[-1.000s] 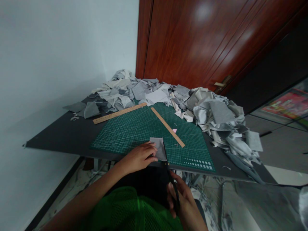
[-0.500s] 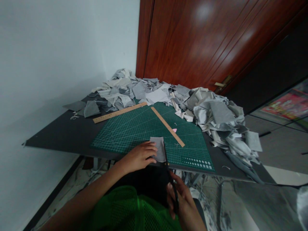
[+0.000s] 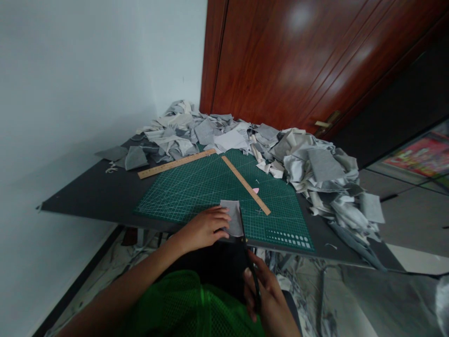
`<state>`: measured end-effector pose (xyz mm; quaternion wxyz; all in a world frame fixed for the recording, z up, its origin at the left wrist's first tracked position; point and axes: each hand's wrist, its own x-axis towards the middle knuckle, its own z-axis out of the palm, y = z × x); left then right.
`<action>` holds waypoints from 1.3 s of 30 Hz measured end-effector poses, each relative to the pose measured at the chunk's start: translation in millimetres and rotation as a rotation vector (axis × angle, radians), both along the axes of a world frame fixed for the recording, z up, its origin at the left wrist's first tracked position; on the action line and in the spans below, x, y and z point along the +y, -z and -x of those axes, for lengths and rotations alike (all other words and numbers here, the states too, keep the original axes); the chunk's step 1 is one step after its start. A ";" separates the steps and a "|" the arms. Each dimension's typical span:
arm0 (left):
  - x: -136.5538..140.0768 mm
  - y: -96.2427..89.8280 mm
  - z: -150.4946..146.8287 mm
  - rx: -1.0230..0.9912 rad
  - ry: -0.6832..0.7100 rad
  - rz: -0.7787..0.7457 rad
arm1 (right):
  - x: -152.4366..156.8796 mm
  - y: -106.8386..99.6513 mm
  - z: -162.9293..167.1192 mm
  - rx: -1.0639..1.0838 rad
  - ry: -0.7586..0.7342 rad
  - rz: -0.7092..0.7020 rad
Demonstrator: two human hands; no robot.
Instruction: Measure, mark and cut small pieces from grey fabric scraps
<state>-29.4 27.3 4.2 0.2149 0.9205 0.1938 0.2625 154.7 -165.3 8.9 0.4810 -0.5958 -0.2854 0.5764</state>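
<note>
A small grey piece of fabric (image 3: pixel 233 219) lies at the near edge of the green cutting mat (image 3: pixel 196 187). My left hand (image 3: pixel 206 227) rests flat on its left side, fingers stretched out over the cloth. Black scissors (image 3: pixel 245 245) run along the right edge of the fabric, their blades pointing away from me. My right hand (image 3: pixel 264 290) is wrapped round the scissor handles, below the table's front edge. The blades look nearly closed; whether cloth is between them I cannot tell.
Two wooden rulers, one at the left (image 3: pixel 175 164) and one in the middle (image 3: pixel 245 185), lie on the mat. Heaps of grey and white fabric scraps (image 3: pixel 315 164) line the back and right of the dark table (image 3: pixel 87 196). Beyond stands a wooden door (image 3: pixel 266 61).
The whole view has shifted very slightly. Both hands, the scissors and the fabric keep practically the same places relative to each other.
</note>
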 end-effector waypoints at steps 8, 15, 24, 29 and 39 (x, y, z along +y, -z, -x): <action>1.7 3.4 -0.6 -0.005 0.005 -0.006 | 1.2 -1.7 -0.4 0.002 0.016 -0.004; 2.1 6.2 -0.3 -0.021 0.002 -0.016 | 0.9 -11.5 6.2 -0.012 0.076 -0.002; 1.4 3.6 -0.5 -0.010 0.001 -0.013 | 0.3 -10.4 9.3 -0.043 0.082 -0.012; 0.9 3.7 -0.1 -0.010 -0.004 -0.009 | 0.3 -9.0 5.6 -0.045 0.042 -0.007; 2.2 6.2 -0.6 -0.023 0.005 -0.008 | 0.5 -14.4 10.2 -0.017 0.102 -0.019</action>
